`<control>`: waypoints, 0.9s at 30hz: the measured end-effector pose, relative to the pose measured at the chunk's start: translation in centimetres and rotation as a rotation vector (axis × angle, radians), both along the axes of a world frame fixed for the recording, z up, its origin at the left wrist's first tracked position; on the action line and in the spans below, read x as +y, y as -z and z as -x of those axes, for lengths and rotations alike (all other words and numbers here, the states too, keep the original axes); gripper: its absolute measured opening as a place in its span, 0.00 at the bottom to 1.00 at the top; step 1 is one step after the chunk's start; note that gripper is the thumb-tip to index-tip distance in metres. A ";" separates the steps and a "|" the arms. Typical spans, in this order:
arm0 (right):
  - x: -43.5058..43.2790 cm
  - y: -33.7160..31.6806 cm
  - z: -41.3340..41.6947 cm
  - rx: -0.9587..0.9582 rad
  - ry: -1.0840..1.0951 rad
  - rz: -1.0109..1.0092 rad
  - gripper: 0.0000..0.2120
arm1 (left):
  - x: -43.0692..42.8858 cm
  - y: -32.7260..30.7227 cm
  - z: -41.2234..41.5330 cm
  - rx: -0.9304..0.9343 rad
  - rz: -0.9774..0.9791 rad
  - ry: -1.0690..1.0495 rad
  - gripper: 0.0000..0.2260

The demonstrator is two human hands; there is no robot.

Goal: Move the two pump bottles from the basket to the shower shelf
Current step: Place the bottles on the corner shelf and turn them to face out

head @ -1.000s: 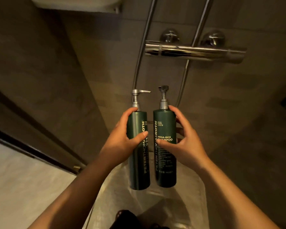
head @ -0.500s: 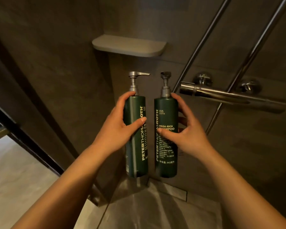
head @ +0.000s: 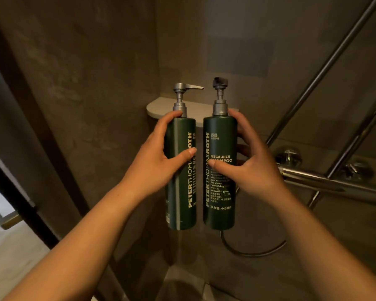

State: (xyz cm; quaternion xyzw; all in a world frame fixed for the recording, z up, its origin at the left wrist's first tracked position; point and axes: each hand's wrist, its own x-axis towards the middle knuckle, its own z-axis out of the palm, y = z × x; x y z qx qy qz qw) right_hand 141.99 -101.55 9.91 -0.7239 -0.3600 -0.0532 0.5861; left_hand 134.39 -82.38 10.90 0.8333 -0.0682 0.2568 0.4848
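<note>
Head view: left hand (head: 154,164) gripping left bottle (head: 180,170), right hand (head: 252,161) gripping shampoo (head: 219,170), both below shelf (head: 159,108); risk of pumps snagging its rim.

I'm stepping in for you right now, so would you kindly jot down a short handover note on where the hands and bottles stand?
Left hand: gripping the left pump bottle, upright.
Right hand: gripping the shampoo bottle, upright.
Both bottles are held side by side in the air in front of the shower shelf, not resting on it.
Done: both bottles picked up; the basket is out of view.
Left: raise them a little, set both on the shelf, release.
</note>
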 end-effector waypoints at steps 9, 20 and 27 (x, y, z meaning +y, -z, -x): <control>0.7 -4.3 -5.4 -0.089 -0.156 -0.014 0.43 | 0.4 -3.9 -3.1 -0.093 -0.021 -0.104 0.31; -0.2 -8.9 -11.8 -0.143 -0.334 -0.128 0.40 | -1.8 -7.9 -7.3 -0.190 -0.028 -0.212 0.31; 0.8 -11.5 -14.1 -0.164 -0.385 -0.201 0.42 | -1.9 -10.4 -8.4 -0.246 -0.045 -0.288 0.30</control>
